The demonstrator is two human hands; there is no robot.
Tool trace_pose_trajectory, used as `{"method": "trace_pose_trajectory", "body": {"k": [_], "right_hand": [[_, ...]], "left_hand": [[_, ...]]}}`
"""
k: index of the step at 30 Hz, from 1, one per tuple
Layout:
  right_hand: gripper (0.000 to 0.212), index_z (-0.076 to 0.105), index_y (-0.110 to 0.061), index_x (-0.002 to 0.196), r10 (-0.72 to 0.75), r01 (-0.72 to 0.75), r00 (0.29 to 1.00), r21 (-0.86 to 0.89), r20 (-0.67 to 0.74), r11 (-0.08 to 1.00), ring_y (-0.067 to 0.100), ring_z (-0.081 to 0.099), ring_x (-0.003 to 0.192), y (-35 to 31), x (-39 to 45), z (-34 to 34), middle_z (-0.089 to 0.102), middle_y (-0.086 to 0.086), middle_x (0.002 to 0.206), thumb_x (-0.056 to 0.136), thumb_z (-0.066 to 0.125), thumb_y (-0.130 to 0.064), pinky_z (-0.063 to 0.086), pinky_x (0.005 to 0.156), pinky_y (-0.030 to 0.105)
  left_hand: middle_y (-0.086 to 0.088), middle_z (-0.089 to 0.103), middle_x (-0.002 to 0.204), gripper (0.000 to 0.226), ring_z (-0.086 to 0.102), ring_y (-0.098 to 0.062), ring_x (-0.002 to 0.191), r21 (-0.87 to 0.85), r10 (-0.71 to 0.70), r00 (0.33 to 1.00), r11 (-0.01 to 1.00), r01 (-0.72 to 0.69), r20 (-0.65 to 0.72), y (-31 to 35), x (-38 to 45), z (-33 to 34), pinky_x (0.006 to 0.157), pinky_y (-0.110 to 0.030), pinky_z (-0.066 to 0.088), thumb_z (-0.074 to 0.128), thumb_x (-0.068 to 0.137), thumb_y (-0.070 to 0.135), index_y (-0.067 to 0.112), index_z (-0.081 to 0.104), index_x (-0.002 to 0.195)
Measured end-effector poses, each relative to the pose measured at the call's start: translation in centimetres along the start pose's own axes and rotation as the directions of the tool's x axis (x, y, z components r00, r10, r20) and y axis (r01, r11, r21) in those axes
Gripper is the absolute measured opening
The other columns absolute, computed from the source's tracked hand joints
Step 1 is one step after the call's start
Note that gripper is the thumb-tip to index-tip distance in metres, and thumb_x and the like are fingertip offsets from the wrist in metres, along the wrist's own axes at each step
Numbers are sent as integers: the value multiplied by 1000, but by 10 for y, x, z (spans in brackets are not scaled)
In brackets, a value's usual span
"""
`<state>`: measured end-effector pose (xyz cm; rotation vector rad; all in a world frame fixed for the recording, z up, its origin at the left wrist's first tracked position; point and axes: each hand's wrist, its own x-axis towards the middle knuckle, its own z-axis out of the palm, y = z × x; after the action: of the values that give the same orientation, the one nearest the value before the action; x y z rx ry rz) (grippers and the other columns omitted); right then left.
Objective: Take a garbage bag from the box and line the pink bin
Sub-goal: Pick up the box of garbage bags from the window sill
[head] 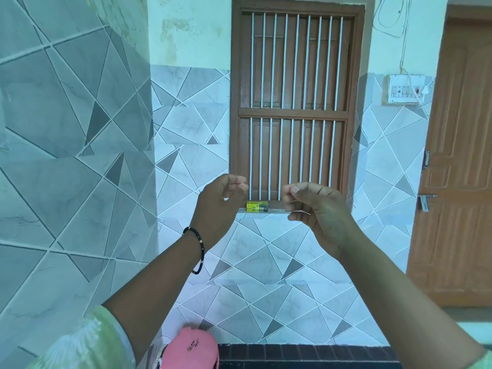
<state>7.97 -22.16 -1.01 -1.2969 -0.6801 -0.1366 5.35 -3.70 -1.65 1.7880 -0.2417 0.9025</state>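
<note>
The pink bin (193, 348) sat at the bottom centre of the frame, far below both raised hands. The left hand (222, 202) and right hand (314, 209) had curled fingers; whether they pinched a thin bag I could not tell. The small box (257, 206) rested mid-frame on the window ledge (277, 211); reaching could knock it off.

The wall tiles (266, 265) are pale grey-white, crossed by white lines into triangles, some filled dark grey. The window frame (292, 113) is brown wood with white bars (283, 62). The door (458, 166) is orange-brown. The box (257, 206) is yellow and green. The bin (190, 351) is pink. The bracelet (198, 249) is of black beads.
</note>
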Motion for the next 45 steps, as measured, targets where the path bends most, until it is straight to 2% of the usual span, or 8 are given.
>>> {"method": "trace_pose_trajectory", "body": {"k": [8, 12, 17, 22, 27, 31, 38, 45], "right_hand": [[18, 70, -6, 82, 60, -60, 998, 22, -2, 998, 17, 55, 61, 48, 15, -39, 63, 8, 74, 90, 54, -9, 48, 56, 24], [19, 71, -9, 79, 121, -120, 993, 39, -14, 992, 16, 56, 61, 83, 29, -56, 64, 5, 72, 89, 55, -10, 48, 56, 24], [18, 71, -8, 82, 208, -206, 977, 46, -45, 977, 16, 57, 59, 139, 65, -80, 66, 3, 69, 89, 54, -8, 49, 54, 22], [18, 71, -6, 87, 256, -254, 964, 33, -70, 967, 17, 58, 62, 191, 116, -97, 66, 4, 74, 90, 53, -9, 49, 56, 23], [20, 72, -7, 85, 297, -293, 951, 54, -86, 955, 17, 58, 62, 242, 170, -110, 66, 5, 75, 90, 52, -8, 50, 57, 24], [22, 71, -7, 84, 334, -323, 937, 107, -101, 940, 17, 59, 61, 280, 209, -115, 66, 6, 73, 90, 50, -5, 50, 56, 25], [21, 70, -7, 85, 395, -381, 914, 137, -97, 915, 15, 59, 59, 345, 277, -126, 67, 3, 70, 90, 50, -5, 50, 56, 23], [17, 63, -8, 97, 471, -442, 869, 193, -148, 876, 20, 57, 59, 413, 385, -160, 62, 8, 84, 89, 51, 0, 50, 52, 23]], "left_hand": [[-1, 71, 97, 11, 62, -28, 94, -64, -131, 991, 990, 129, -37, -52, 4, 35, 90, -51, 51, 55, 77, 34, 35, 64, 83], [1, 70, 97, 9, 61, -16, 86, -99, -175, 984, 980, 172, -22, -84, 9, 52, 89, -42, 50, 58, 78, 29, 33, 64, 84], [-4, 69, 98, 13, 61, -17, 87, -127, -225, 974, 967, 222, -4, -141, 30, 74, 76, -34, 49, 56, 85, 21, 31, 63, 87], [3, 67, 94, 22, 60, -20, 90, -168, -260, 966, 951, 258, 9, -201, 67, 95, 73, -29, 48, 50, 90, 10, 29, 61, 89], [5, 68, 94, 17, 61, -18, 89, -209, -308, 951, 931, 301, -1, -254, 118, 112, 72, -26, 50, 52, 77, 23, 29, 62, 89], [2, 68, 95, 23, 60, -20, 91, -207, -345, 938, 920, 334, -21, -296, 150, 122, 74, -28, 49, 48, 90, 7, 25, 62, 92], [2, 69, 94, 24, 59, -17, 89, -152, -359, 933, 925, 349, -40, -369, 199, 144, 81, -35, 48, 51, 90, 7, 27, 64, 89], [-2, 68, 95, 24, 59, -21, 92, -143, -402, 915, 909, 392, -44, -444, 276, 184, 77, -29, 46, 51, 89, 6, 26, 63, 87]]}}
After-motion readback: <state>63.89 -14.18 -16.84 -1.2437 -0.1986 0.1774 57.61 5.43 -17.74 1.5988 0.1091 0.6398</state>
